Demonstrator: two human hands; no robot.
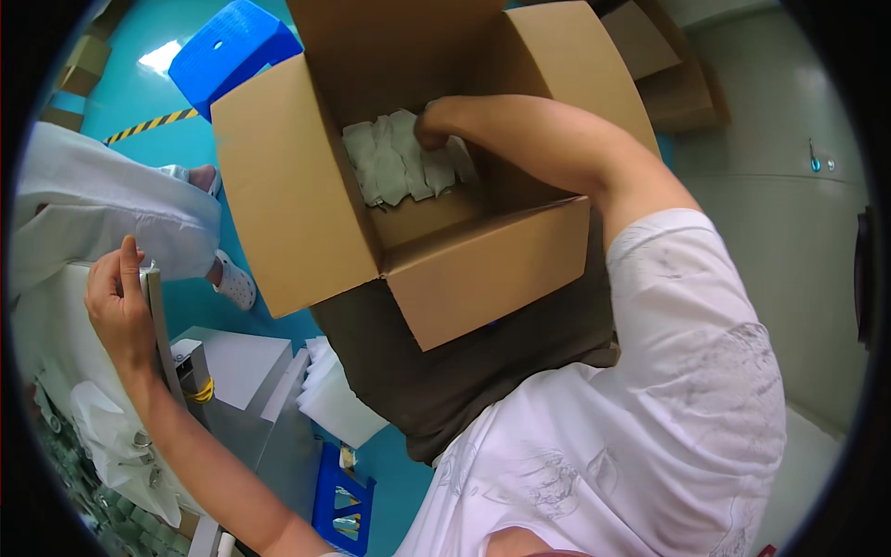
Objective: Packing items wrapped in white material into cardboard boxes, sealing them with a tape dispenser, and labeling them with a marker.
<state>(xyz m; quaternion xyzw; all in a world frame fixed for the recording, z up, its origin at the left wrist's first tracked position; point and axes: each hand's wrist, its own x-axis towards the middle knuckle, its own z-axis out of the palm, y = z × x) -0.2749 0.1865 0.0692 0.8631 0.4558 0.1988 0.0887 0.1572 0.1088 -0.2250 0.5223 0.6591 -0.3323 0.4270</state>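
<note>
My right arm reaches over the near right corner of a large open cardboard box. Inside it, my right hand bends down onto a row of white, soft-looking wrapped packets. Its fingertips are hidden among them, so I cannot see whether they grip one. The packets stand side by side against the box's left part, with bare cardboard nearer to me. Off to the left, my left hand rests by the edge of a work table, fingers curled and thumb raised. Nothing shows in it.
Another person's white-clad leg and white clog are left of the box. A blue plastic stool stands behind it. White foam sheets and a blue crate lie lower left. Clear bags cover the table.
</note>
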